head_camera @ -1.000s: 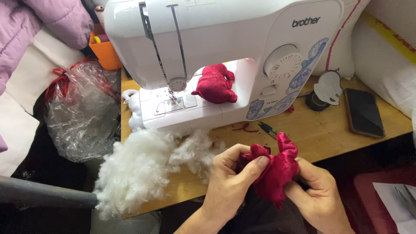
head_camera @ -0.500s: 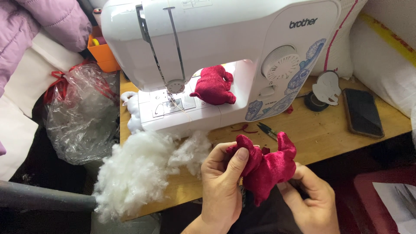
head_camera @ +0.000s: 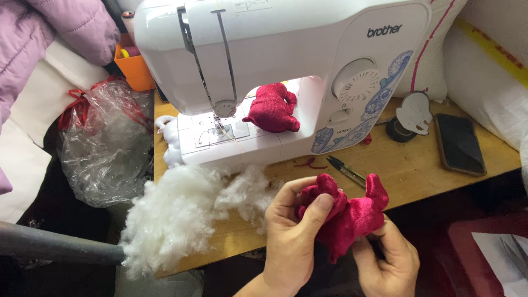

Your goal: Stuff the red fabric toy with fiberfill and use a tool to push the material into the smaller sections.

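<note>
Red velvet toy (head_camera: 352, 217): gripped by left hand (head_camera: 294, 236) and right hand (head_camera: 388, 258), fingers closed on it, at table (head_camera: 407, 170) edge; white stuffing (head_camera: 181, 214) beside; scissors (head_camera: 345, 169), sewing machine (head_camera: 275, 71) with second red toy (head_camera: 272, 107) beyond

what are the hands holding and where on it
Both hands hold a red velvet toy: left hand pinches its upper left end, right hand supports its lower edge.

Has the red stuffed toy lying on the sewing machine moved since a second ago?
No. The red stuffed toy sits on the sewing machine bed, right of the needle, as before; only the camera shifted slightly.
</note>
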